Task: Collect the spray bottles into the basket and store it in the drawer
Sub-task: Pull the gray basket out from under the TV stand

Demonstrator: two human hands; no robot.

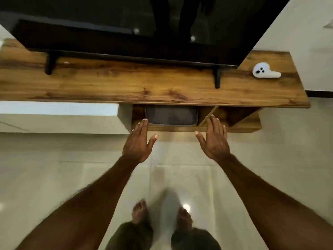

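Basket (171, 116) sits in the open compartment (205, 112) under the desk (144, 83), dark, mostly tucked back, front rim just showing at the compartment's lip. Can't tell what's inside it, no bottles visible. Left hand (139, 141) at the basket's left front corner, fingers flat and together, thumb spread, fingertips touching or just at the rim; grip wide open, holding nothing. Right hand (214, 139) just right of the basket, fingertips on the slanted divider beside it, palm down, fingers splayed, also empty. TV (126, 24) stands on the desk above the basket, on two black feet. White ghost toy (264, 71) lies on the desk, far right of the basket. Bare feet on pale tile floor (54, 177) in front of the basket.
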